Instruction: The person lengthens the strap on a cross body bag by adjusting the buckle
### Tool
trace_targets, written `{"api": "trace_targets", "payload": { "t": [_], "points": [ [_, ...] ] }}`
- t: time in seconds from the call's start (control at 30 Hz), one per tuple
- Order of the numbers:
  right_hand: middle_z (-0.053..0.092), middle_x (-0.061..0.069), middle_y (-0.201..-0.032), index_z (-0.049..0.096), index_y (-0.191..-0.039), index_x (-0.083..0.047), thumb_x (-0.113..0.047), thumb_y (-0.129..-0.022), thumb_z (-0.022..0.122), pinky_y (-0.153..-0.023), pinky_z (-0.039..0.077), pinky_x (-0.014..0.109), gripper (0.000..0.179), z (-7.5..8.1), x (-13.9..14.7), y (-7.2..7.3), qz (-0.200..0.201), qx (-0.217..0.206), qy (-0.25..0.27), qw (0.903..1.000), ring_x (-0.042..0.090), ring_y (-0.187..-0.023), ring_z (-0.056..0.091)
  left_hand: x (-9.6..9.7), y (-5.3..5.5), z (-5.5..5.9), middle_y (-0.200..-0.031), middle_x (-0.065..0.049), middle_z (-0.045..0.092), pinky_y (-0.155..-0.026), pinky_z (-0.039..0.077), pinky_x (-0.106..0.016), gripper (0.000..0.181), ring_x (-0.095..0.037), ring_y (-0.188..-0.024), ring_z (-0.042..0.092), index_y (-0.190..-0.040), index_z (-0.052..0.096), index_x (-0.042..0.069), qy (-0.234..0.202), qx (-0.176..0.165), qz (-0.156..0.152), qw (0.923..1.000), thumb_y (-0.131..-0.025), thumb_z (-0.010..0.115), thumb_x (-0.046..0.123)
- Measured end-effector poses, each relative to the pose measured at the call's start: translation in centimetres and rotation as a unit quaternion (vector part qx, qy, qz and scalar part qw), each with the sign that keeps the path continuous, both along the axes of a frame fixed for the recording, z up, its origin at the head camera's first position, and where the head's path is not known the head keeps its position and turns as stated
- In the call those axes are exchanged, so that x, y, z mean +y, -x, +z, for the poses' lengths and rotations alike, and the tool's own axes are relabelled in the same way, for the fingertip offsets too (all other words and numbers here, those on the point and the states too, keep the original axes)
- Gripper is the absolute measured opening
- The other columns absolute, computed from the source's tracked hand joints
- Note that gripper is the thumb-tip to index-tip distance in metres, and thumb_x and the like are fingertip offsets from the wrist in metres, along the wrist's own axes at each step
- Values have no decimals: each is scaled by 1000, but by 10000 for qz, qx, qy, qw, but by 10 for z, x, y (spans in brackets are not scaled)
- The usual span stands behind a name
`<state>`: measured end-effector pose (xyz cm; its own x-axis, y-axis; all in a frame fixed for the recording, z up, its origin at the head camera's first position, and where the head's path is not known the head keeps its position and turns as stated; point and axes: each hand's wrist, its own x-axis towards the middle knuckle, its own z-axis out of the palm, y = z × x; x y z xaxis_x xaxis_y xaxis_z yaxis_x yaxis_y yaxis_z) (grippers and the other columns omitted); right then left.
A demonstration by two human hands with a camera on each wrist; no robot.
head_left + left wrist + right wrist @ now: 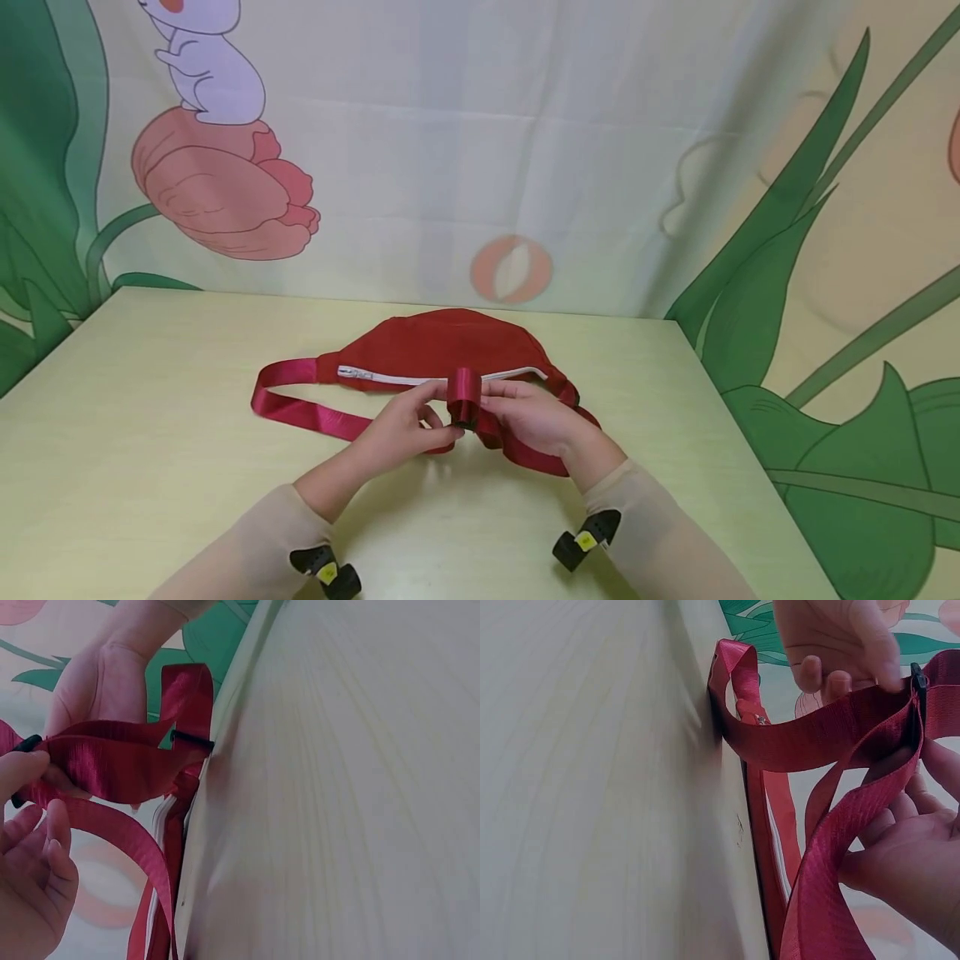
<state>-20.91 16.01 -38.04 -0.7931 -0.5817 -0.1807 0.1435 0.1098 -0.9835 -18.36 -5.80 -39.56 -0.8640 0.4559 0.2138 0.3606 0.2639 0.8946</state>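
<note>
A red waist bag [450,346] with a white zipper [390,379] lies flat on the table, its shiny red strap [300,408] looping toward the person. In front of the zipper, the left hand [397,429] pinches the strap at a black slider buckle [28,742], thumb on its edge. The right hand [536,417] grips the raised strap loop [465,396] from the other side. Seen from the right wrist, the strap [832,847] passes through the black slider [919,694] between both hands. A second black buckle [191,740] sits further along the strap.
A pale wooden table [150,467] carries the bag. Behind it hangs a printed curtain [420,167] with flowers and a white animal. Wrist cameras [326,571] are strapped to both sleeves.
</note>
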Motion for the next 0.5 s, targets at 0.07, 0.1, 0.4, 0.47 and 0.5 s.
{"api": "trace_targets", "payload": {
  "t": [0.07,0.1,0.4,0.47,0.5],
  "points": [
    [59,8,-118,54,-124,2,-14,-97,48,-99,34,38,32,0,-1,0,42,25,20,10000,22,-111,50,1,0,0,-113,-9,58,-60,50,-31,49,-19,-73,60,-124,54,9,-59,-16,-7,10000,-80,74,14],
    [59,8,-118,54,-124,2,-13,-97,48,-99,34,38,32,-1,-1,0,76,35,50,10000,22,-111,50,1,-1,0,-112,-9,58,-60,50,-31,48,-19,-73,60,-124,54,9,-76,-41,10,10000,-80,74,14],
    [60,8,-118,53,-126,1,-13,-97,47,-98,35,38,33,-1,1,1,106,-8,106,9999,22,-110,50,-1,0,0,-106,-7,59,-58,50,-31,42,-20,-74,59,-118,57,9,-80,-271,122,9995,-80,74,15],
    [59,8,-118,54,-125,1,-14,-97,48,-98,35,38,33,0,1,1,96,22,65,9999,22,-110,50,1,0,0,-108,-8,59,-58,50,-31,45,-20,-74,59,-121,56,9,-150,-271,27,9995,-80,74,16],
    [59,8,-118,54,-125,1,-14,-97,49,-98,35,38,33,0,1,0,96,36,52,9999,22,-111,50,2,0,0,-109,-8,58,-59,50,-31,46,-20,-74,59,-121,56,9,-173,-260,0,9995,-80,75,16]
  ]
}}
